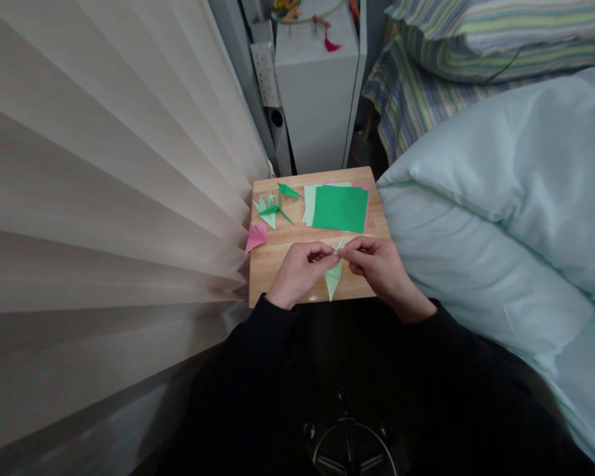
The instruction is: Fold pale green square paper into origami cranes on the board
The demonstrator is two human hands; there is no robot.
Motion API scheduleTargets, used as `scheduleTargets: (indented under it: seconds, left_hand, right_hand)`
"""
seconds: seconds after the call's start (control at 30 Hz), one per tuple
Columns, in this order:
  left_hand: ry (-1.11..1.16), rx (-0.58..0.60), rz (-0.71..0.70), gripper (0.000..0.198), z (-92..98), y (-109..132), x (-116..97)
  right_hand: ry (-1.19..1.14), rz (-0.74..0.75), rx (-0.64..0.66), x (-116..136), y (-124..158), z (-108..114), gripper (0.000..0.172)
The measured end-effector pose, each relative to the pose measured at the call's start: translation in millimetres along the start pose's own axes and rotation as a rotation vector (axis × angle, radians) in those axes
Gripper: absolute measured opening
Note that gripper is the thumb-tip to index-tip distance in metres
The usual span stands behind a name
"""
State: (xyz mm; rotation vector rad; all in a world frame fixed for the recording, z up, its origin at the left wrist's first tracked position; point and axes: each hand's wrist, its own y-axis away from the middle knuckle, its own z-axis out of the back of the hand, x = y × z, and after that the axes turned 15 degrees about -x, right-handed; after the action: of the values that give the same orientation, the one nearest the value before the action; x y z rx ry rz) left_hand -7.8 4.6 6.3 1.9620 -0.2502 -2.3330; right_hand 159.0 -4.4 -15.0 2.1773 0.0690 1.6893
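Both my hands hold a pale green folded paper piece (333, 277) over the near edge of a small wooden board (277, 254). My left hand (300, 272) pinches its upper left part. My right hand (379, 268) pinches the narrow tip at the top right. The paper's long point hangs down toward me. A stack of paper squares (340, 207), dark green on top with pale green and pink beneath, lies on the board's far side. Folded green paper cranes (272, 208) and a pink folded piece (256, 236) rest at the board's left.
A pleated beige curtain (104, 198) fills the left. A pale blue duvet (500, 218) lies right of the board, with striped bedding (476, 46) behind it. A white cabinet (317, 92) and a power strip (266, 73) stand beyond the board. A stool base (350, 446) shows below.
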Motion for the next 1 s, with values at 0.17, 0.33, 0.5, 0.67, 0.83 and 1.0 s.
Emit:
scheduleTargets:
  seconds: [0.17,0.33,0.5,0.67,0.83,1.0]
  left_hand:
    - [-0.043,0.077,0.035,0.016,-0.1,3.2,-1.1]
    - [-0.007,0.058,0.055,0.017,-2.9,5.8,1.3]
    - [0.156,-0.007,0.043,0.023,-4.3,3.5,2.9]
    - [0.257,0.037,0.131,0.028,-8.3,3.1,2.7]
    - [0.400,0.049,0.294,0.036,-7.0,2.2,2.8]
    - [0.473,0.064,0.383,0.035,-5.4,1.3,1.4]
  right_hand:
    - [-0.088,0.005,-0.078,5.3,-10.8,7.2,0.025]
    - [-0.089,0.132,-0.213,18.3,-24.3,23.0,0.032]
    - [0.051,0.111,-0.070,14.8,-11.7,12.9,0.034]
    - [0.067,0.094,0.068,16.0,-1.5,3.7,0.036]
    - [0.058,0.050,0.146,21.6,0.3,5.3,0.037]
    - [0.007,0.039,0.187,26.5,0.9,7.4,0.039]
